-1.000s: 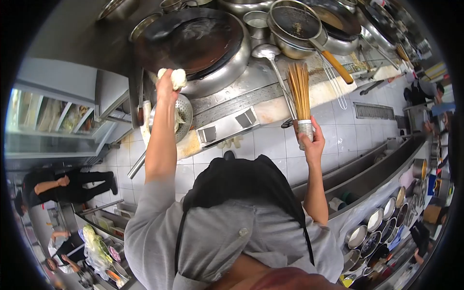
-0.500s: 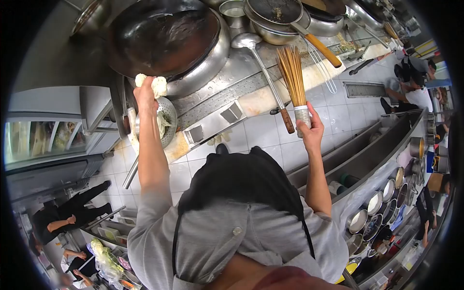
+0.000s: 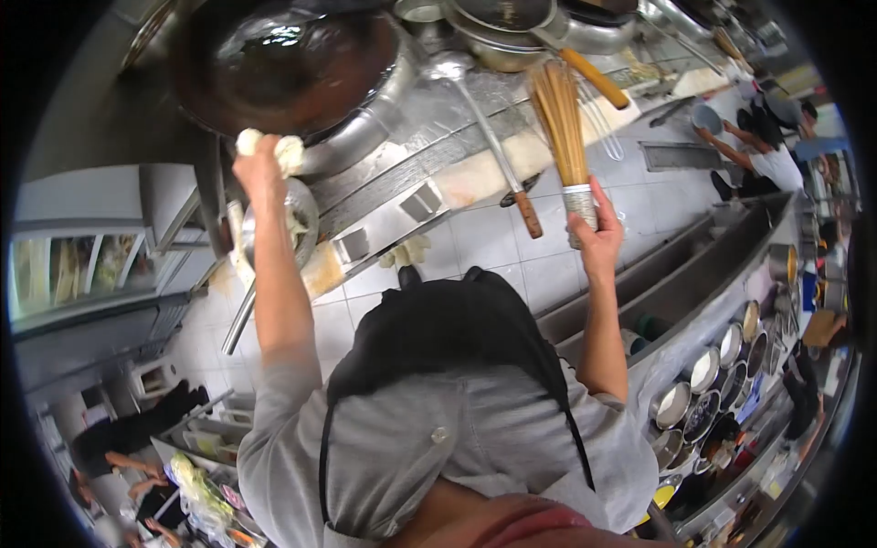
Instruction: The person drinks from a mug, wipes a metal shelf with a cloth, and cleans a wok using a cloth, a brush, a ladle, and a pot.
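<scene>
My left hand (image 3: 258, 172) is closed on a bunched white cloth (image 3: 289, 155) at the near left rim of a large dark wok (image 3: 283, 68). My right hand (image 3: 596, 226) grips the wrapped handle of a bamboo brush (image 3: 562, 128), whose bristles point away from me. To the left of the brush, a long-handled steel ladle (image 3: 484, 128) lies over the counter edge, its wooden grip toward me. Beneath my left forearm is a perforated steel strainer (image 3: 301, 224) with pale scraps in it.
A sieve with an orange handle (image 3: 594, 79) rests on a bowl beyond the brush. Steel troughs (image 3: 658, 274) and many seasoning bowls (image 3: 704, 369) are at the right. Co-workers (image 3: 763, 151) are at the right and lower left. A fridge stands at the left.
The view has shifted, so the wok and counter sit further left and higher. Both hands keep their holds. A co-worker at the right now holds a round container.
</scene>
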Action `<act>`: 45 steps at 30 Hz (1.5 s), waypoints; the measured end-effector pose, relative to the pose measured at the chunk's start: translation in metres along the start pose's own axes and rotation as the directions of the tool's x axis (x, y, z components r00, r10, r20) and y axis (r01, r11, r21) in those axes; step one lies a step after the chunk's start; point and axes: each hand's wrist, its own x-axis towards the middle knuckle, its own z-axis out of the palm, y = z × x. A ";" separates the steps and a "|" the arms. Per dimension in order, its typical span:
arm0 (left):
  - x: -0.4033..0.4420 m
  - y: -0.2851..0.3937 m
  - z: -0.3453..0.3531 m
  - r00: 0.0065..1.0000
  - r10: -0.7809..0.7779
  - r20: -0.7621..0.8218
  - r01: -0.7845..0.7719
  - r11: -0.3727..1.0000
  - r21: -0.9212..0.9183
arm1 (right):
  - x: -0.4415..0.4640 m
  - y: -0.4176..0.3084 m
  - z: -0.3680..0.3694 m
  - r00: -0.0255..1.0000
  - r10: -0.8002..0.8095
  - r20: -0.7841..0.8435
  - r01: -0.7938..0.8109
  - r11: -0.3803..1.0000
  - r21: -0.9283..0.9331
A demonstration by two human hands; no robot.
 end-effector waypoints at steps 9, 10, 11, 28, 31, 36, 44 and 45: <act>0.025 -0.013 0.010 0.997 0.016 -0.077 0.017 0.914 0.406 | -0.017 -0.015 -0.015 0.998 -0.038 -0.040 0.036 0.998 -0.046; 0.014 -0.003 0.013 0.995 0.034 -0.091 0.006 0.914 0.407 | -0.020 -0.016 -0.013 0.999 -0.023 -0.032 0.022 1.000 -0.022; 0.006 0.010 0.014 0.995 0.074 -0.073 -0.031 0.877 0.480 | -0.023 -0.015 -0.014 0.998 -0.048 -0.027 0.047 0.997 -0.061; -0.001 -0.011 0.014 0.833 0.533 -0.147 -0.384 0.749 0.541 | -0.053 -0.022 -0.009 0.996 -0.035 -0.080 0.025 0.993 -0.117; 0.014 -0.039 0.007 0.757 0.630 -0.175 -0.456 0.701 0.548 | -0.057 -0.038 -0.004 0.989 0.102 -0.111 -0.116 0.984 -0.134; 0.023 -0.058 0.003 0.727 0.641 -0.247 -0.465 0.724 0.511 | -0.052 -0.013 -0.002 0.994 -0.037 -0.100 0.019 0.984 -0.176; -0.005 -0.039 -0.006 0.956 0.240 -0.171 -0.166 0.918 0.361 | -0.049 -0.004 0.008 0.992 -0.064 -0.107 0.053 0.993 -0.109; 0.000 -0.049 -0.005 0.962 0.179 -0.204 -0.134 0.967 0.217 | -0.049 -0.007 0.010 0.993 -0.052 -0.107 0.042 0.995 -0.092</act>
